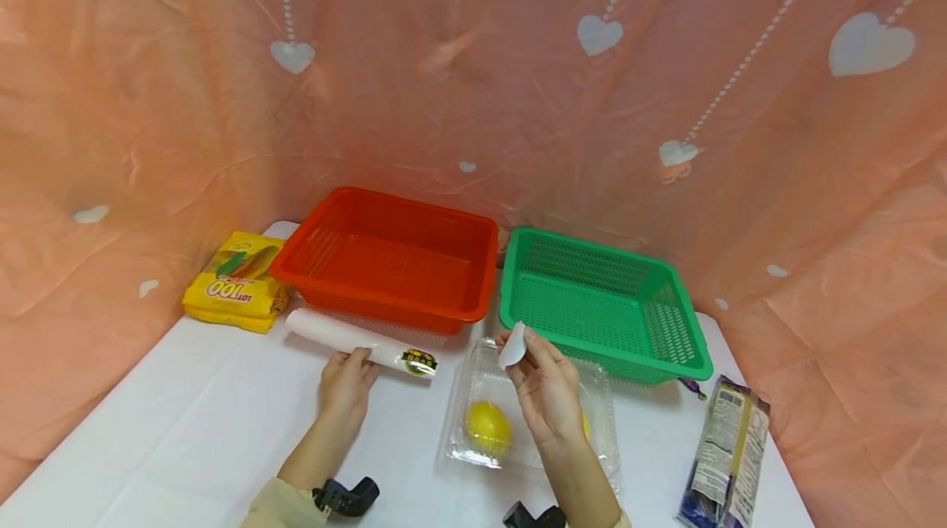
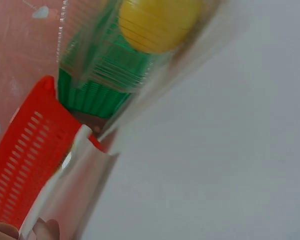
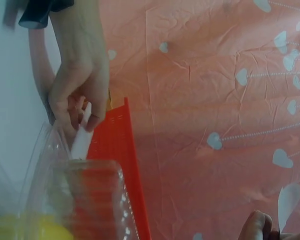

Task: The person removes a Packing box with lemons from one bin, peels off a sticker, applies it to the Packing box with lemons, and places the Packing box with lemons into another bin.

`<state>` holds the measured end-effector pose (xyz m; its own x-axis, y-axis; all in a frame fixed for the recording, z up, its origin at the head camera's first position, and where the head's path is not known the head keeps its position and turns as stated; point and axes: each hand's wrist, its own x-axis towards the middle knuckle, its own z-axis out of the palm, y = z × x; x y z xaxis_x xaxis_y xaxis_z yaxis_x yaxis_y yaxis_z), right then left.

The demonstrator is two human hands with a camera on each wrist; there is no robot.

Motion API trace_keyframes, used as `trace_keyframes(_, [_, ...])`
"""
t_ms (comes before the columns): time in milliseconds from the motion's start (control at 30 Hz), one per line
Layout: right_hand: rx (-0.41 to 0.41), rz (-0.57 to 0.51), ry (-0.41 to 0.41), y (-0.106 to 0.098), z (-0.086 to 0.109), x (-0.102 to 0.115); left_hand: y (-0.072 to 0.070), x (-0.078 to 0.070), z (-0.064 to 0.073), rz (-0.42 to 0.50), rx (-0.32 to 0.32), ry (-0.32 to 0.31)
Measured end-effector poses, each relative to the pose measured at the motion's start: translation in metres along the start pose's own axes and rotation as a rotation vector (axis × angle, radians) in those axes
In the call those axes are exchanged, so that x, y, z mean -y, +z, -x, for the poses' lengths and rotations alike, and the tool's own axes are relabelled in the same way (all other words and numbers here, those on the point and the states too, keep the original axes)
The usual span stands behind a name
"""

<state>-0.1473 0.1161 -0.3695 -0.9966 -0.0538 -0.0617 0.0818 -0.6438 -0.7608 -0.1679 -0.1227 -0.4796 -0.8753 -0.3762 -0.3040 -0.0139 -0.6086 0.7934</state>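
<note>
My left hand [image 1: 348, 384] pinches the near edge of a curled white label sheet [image 1: 333, 332], which has a black and gold label [image 1: 419, 362] at its right end. In the left wrist view fingertips [image 2: 47, 230] grip the sheet's edge. My right hand [image 1: 547, 392], raised over a clear plastic clamshell box [image 1: 473, 456], pinches a small white piece of paper or sticker [image 1: 513, 347] between thumb and fingers. That piece [image 3: 289, 204] shows its plain white side in the right wrist view. Inside the box sits a round yellow fruit [image 1: 488, 428]; another is mostly hidden behind my right wrist.
A red basket [image 1: 403, 316] stands behind the sheet, with a green basket [image 1: 607, 359] to its right. At the far left lies a yellow snack bag [image 1: 237, 281]. A dark printed packet [image 1: 728, 454] lies at the right edge, and a small purple item [image 1: 691, 386] pokes out beside the green basket.
</note>
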Motion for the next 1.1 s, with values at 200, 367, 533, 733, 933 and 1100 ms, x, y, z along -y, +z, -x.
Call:
trace_keyframes(200, [-0.025, 0.0, -0.008, -0.003, -0.003, 0.001, -0.006, -0.001, 0.003, 0.0, -0.003, -0.007])
trace_keyframes(367, [-0.008, -0.015, -0.015, -0.004, -0.003, 0.001, -0.007, -0.014, 0.012, 0.006, 0.052, -0.091])
trace_keyframes(533, [-0.01, -0.013, -0.023, -0.005, -0.003, 0.0, -0.006, -0.026, 0.026, 0.074, 0.091, -0.17])
trace_keyframes(733, [-0.007, -0.008, -0.044, -0.007, -0.003, 0.0, 0.002, -0.034, 0.046, 0.106, 0.11, -0.134])
trace_keyframes(933, [0.01, -0.01, -0.07, -0.01, -0.002, -0.001, 0.025, -0.036, 0.068, 0.044, 0.159, -0.001])
trace_keyframes(1100, [-0.024, -0.006, -0.073, -0.009, -0.002, -0.002, 0.056, -0.031, 0.092, -0.131, 0.405, 0.23])
